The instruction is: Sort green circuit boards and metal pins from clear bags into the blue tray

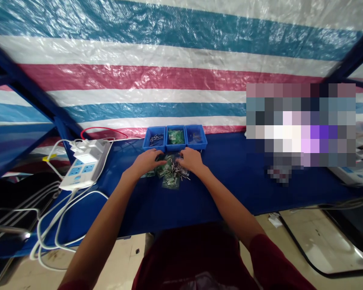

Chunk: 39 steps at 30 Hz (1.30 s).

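This looked like a makeshift workshop. A striped plastic sheet (181,76) served as the far wall, with a dark blue frame (63,135) at the left. Along the far edge of a blue table (230,173), three small bins (177,147) held small parts; nearer lay loose metal pins (175,169) and clear packets (171,183). A power strip (78,177) sat on the left, crowded with plugs (90,152) and trailing white cords (44,225).
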Tool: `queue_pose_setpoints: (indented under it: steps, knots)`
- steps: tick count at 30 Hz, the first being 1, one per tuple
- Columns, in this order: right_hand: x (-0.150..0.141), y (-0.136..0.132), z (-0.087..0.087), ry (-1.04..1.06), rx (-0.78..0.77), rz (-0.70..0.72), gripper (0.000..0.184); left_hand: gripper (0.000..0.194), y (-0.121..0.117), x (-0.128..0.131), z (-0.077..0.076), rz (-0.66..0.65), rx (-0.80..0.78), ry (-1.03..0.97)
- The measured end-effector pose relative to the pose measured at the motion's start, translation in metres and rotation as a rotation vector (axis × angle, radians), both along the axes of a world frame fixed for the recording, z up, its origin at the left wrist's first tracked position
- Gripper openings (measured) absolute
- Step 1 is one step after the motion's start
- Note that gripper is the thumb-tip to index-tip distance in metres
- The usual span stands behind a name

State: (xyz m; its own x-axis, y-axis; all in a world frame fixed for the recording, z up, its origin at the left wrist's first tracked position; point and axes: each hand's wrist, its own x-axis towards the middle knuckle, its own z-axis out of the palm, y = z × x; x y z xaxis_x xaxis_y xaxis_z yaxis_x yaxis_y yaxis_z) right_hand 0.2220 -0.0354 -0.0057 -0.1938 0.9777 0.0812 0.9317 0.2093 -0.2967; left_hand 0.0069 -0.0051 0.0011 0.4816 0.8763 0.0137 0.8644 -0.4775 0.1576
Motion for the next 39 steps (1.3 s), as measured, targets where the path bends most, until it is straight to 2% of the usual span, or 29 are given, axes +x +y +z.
queue_pose_setpoints:
  steps: [6, 12, 16, 19, 24, 28, 31, 34, 37, 39]
  knots:
    - [0.001, -0.002, 0.001, -0.020, -0.021, 0.004, 0.032, 0.044, 0.003, 0.000, -0.010, -0.028, 0.021, -0.078]
    - [0.003, -0.004, 0.005, -0.047, -0.033, 0.015, 0.039, 0.045, 0.004, 0.000, -0.011, -0.020, 0.000, -0.121]
    - [0.003, -0.004, 0.006, -0.062, -0.043, 0.030, 0.036, 0.045, 0.005, 0.001, -0.011, -0.016, 0.004, -0.148]
    - [0.002, -0.002, 0.005, -0.059, -0.050, 0.036, 0.030, 0.041, 0.007, 0.002, -0.006, -0.027, -0.003, -0.116]
    - [0.000, 0.000, 0.000, -0.017, -0.029, 0.053, 0.012, 0.032, 0.011, 0.008, 0.011, -0.031, -0.043, -0.119]
    - [0.000, 0.000, -0.002, 0.059, 0.015, 0.010, 0.008, 0.026, 0.008, 0.014, 0.018, 0.084, 0.002, -0.145]
    - [0.002, 0.001, 0.000, 0.181, 0.082, -0.063, 0.011, 0.024, 0.000, 0.019, 0.016, 0.150, 0.096, -0.288]
    - [0.003, 0.002, 0.000, 0.370, 0.212, -0.084, 0.014, 0.030, -0.009, 0.025, 0.012, 0.090, 0.122, -0.555]
    - [0.000, 0.004, -0.004, 0.614, 0.339, -0.054, 0.016, 0.042, -0.015, 0.034, 0.009, 0.007, -0.003, -0.805]
    - [-0.004, 0.004, -0.006, 0.751, 0.359, -0.031, 0.018, 0.046, -0.016, 0.038, 0.007, -0.034, -0.121, -0.903]
